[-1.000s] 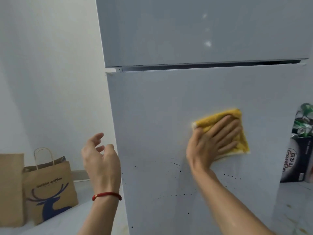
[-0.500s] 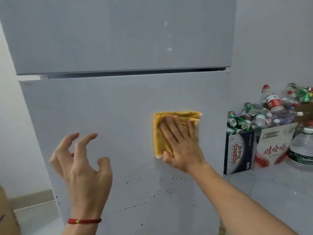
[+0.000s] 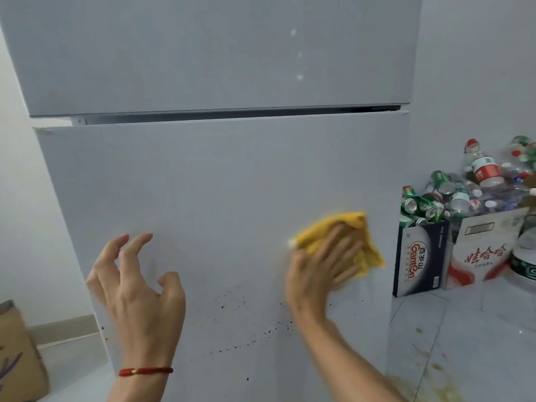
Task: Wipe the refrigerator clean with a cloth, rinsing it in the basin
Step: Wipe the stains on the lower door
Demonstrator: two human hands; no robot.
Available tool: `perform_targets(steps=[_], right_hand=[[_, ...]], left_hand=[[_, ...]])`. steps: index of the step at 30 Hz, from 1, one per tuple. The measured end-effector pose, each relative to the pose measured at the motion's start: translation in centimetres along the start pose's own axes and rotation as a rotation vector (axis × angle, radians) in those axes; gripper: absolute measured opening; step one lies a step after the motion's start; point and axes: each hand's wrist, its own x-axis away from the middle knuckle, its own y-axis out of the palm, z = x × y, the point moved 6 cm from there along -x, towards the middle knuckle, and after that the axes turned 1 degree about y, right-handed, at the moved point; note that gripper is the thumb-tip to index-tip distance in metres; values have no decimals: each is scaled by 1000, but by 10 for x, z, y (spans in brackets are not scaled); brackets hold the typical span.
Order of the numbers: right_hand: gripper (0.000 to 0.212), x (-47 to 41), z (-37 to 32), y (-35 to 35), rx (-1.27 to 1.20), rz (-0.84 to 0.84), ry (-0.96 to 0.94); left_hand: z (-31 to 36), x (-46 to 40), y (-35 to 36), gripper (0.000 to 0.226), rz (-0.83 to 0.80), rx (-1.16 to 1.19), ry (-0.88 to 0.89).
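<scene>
Since half a second ago, the yellow cloth (image 3: 333, 236) has been slid toward 3 o'clock across the lower door of the grey refrigerator (image 3: 220, 192), and it is now bunched rather than flat, close to the door's right edge. The cloth is pressed against the door by the right hand (image 3: 322, 268), whose fingers are laid flat and slightly fanned over it, pointing toward 1 o'clock; the hand and cloth are blurred. The left hand (image 3: 139, 288) is held free in front of the door at 8 o'clock, with nothing in it, fingers curled like a loose claw and apart from one another. A red string bracelet (image 3: 145, 371) is worn on that wrist. Small dark specks (image 3: 232, 300) are scattered over the door below and between the two hands. At 3 o'clock, cardboard boxes (image 3: 420, 256) heaped with empty cans and plastic bottles are seen on the tiled floor (image 3: 464, 343). A brown paper bag (image 3: 17, 358) is partly visible at 8 o'clock.
</scene>
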Motion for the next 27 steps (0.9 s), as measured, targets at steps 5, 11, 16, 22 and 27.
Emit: perform_targets(steps=[5,11,16,22,27], right_hand=[[86,97,-88,42,256,-132,-869],[83,24,-9,6,331,-130,-1085],[84,-34,27,-22,-29,85,33],[86,48,-125,34,78,33,-339],[66,152,-203,85,287,-176,-1112]], left_hand=[[8,8,8,62,5,-3,51],[4,5,0,60,-7,18,63],[-17,-10,-24,59,-3,-9,52],[-22,-20,-35,50,54,33,39],[-15,-26,-42,27,131,129,32]])
